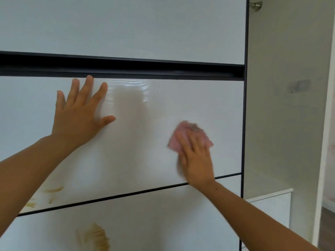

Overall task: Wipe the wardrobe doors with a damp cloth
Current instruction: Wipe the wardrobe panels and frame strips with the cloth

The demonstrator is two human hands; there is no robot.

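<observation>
A glossy white wardrobe door [145, 109] fills the view, split by a dark recessed band [126, 68] and a thin black line lower down. My left hand [79, 113] lies flat on the middle panel, fingers spread and pointing up. My right hand [196, 158] presses a pink cloth [181, 136] against the same panel at the right, fingers straight over it; hand and cloth are blurred by motion. A damp sheen shows on the panel between my hands. Brownish-yellow smears [97, 236] mark the lower panel and the middle panel's lower left corner.
The door's black right edge [244, 124] meets a pale wall with a metal knob [256, 5] at the top and a small grey fitting [299, 86]. A low white unit [272, 205] stands below right, and wooden floor [326, 225] shows beyond it.
</observation>
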